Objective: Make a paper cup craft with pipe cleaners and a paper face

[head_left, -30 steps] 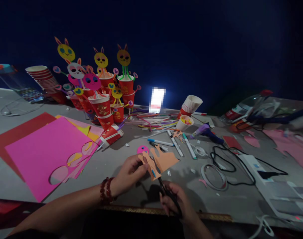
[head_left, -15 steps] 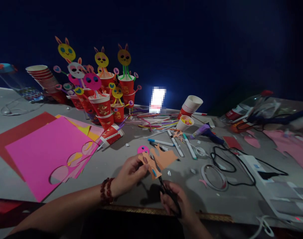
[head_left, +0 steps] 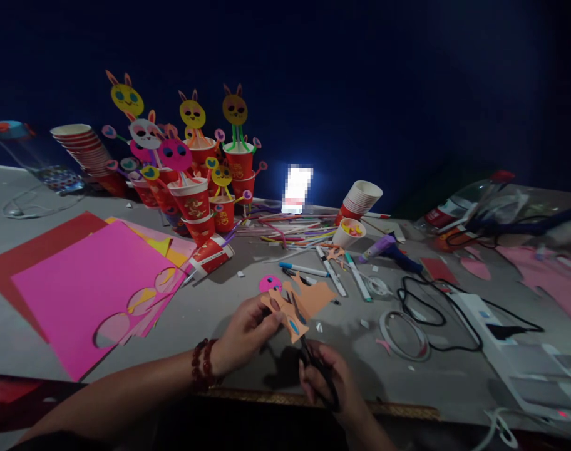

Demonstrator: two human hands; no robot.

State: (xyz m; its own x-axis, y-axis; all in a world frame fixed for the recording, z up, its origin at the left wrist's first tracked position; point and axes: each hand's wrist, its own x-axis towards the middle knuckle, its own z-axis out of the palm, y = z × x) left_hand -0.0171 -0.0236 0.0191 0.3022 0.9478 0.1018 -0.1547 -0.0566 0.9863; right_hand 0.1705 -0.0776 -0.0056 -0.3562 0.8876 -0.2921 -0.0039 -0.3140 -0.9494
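My left hand (head_left: 248,331) pinches a piece of orange paper (head_left: 314,298) with an irregular cut edge and a blue oval drawn on it. In my right hand (head_left: 330,376) are black-handled scissors (head_left: 303,341), fingers wrapped round the handles. Their blades are parted and lie at the orange paper, between its near strip and its wider far part. Just beyond my left hand, a pink paper face (head_left: 270,284) rests on the table. Markers (head_left: 332,271) lie beyond the paper.
Red paper cups with rabbit figures (head_left: 189,194) stand at the back left. Pink paper sheets (head_left: 88,275) lie at the left. Stacked cups (head_left: 360,200), a glue stick (head_left: 377,248), a tape roll (head_left: 404,335) and a black cable (head_left: 454,338) are on the right.
The scissor blades have spread apart a little, and the orange paper has shifted slightly to the right. My left hand keeps its pinch.
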